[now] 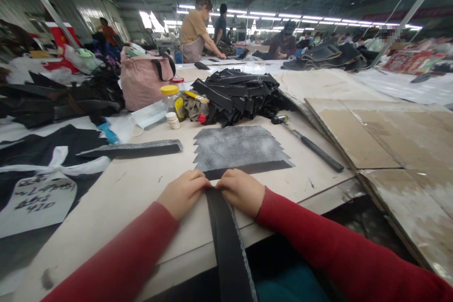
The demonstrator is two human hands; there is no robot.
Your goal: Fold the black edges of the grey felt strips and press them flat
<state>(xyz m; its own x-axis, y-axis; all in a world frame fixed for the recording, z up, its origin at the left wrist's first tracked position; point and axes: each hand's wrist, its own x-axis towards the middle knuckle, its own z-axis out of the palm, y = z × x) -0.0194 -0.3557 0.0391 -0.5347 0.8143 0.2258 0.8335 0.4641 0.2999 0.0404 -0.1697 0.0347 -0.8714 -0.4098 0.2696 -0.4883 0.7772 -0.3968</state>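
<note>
- Running down over the near edge of the table point(141, 188): a long black strip point(228, 245), with a pale, rough line along one edge.
- Pinched at its far end by the bent fingers of the left hand point(187, 192) and the right hand point(244, 192), close together.
- Reaching in from both lower corners: red sleeves point(134, 245).
- Just beyond the fingers, flat on the table: overlapping grey strips point(240, 146) with stepped, pointed ends and a black band along the near side.
- To the left: a handwritten white tag point(42, 203) on black material point(71, 137), a single strip point(141, 149), a blue-handled tool point(108, 131).
- To the right: a black-handled hammer-like tool point(318, 151), then cardboard point(389, 122).
- Behind the grey layers: a heap of black strips point(240, 89), with a yellow-lidded jar point(174, 104) and small white bottle point(172, 120) to its left.
- Beyond the jar: a pink bag point(141, 80).
- Far back: a person in a tan top point(193, 28), bent forward, under lit tubes point(283, 15).
</note>
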